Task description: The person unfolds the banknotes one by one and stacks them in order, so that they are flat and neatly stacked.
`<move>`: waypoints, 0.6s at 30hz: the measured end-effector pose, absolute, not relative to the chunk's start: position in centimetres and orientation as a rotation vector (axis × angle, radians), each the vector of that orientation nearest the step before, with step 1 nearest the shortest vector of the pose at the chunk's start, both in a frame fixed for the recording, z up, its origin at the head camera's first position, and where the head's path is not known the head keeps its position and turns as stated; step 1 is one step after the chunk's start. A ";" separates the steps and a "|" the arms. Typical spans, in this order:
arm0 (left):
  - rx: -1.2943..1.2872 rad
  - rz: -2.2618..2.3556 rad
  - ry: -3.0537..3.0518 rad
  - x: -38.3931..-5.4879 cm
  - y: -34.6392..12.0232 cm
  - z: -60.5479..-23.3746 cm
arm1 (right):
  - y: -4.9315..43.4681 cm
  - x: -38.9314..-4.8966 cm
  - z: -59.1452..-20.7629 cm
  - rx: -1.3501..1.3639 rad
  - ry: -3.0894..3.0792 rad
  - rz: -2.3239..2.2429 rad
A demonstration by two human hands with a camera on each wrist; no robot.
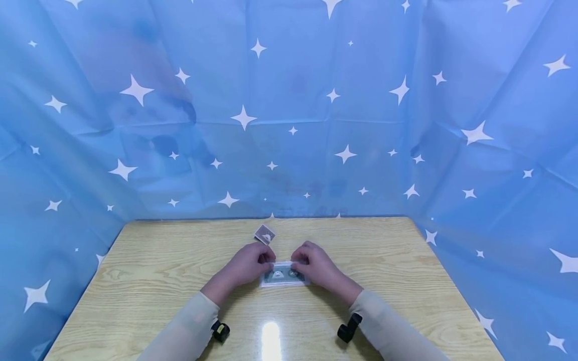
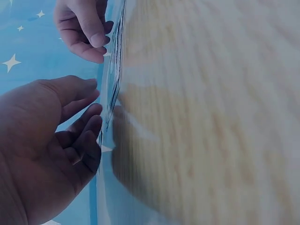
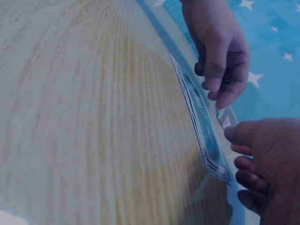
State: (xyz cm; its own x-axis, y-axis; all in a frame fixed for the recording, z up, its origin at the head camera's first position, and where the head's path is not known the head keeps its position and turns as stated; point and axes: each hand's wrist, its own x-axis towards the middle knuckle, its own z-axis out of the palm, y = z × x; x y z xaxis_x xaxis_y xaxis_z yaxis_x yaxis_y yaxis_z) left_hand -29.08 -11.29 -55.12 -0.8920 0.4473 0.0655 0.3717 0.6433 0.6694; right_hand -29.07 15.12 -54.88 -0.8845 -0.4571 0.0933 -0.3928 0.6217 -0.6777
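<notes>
On the table lies a flat, teal-green printed sheet point(image 1: 285, 276) with a white border and two small pale figures. Dark and white lines run along its edge like thin layers, visible on the sheet point(image 3: 202, 119) in the right wrist view. My left hand point(image 1: 253, 261) is over its far left corner, thumb and bent fingers apart. Opposite, my right hand point(image 1: 317, 265) hovers at the far right corner, fingers loosely bent. Thumb tips overlap the sheet from above in the head view. Just beyond the left fingers sits a small, pinkish-brown square card point(image 1: 265, 233), turned askew.
The wooden table point(image 1: 180, 260) ends at a blue curtain point(image 1: 289, 145) with white stars, which rises behind and on both sides. Each sleeve carries a black wrist camera, the left one point(image 1: 221, 331) and the right one point(image 1: 349, 328), low over the tabletop.
</notes>
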 end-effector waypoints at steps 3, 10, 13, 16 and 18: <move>0.631 1.163 2.781 -29.3 -11.4 -54.8 | 14.9 -29.4 -54.8 -0.674 2.748 -1.137; 0.448 1.318 2.877 -31.1 -12.1 -54.1 | 13.7 -30.9 -54.6 -0.507 2.700 -1.221; 0.402 1.315 2.960 -32.2 -12.3 -53.8 | 12.8 -31.8 -54.6 -0.449 2.690 -1.245; 0.359 1.309 2.999 -33.2 -12.5 -53.5 | 11.7 -32.8 -54.5 -0.417 2.710 -1.240; 0.335 1.302 2.996 -33.8 -12.6 -53.3 | 11.0 -33.4 -54.4 -0.412 2.732 -1.223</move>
State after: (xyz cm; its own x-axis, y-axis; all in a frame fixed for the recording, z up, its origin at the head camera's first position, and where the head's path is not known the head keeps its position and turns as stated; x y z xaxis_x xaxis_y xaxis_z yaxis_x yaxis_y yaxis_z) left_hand -33.79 -12.56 -53.31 -0.9691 0.1292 0.2099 0.2416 0.6663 0.7054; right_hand -33.44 10.97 -54.42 -0.9557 -0.2943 0.0017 -0.1973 0.6363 -0.7458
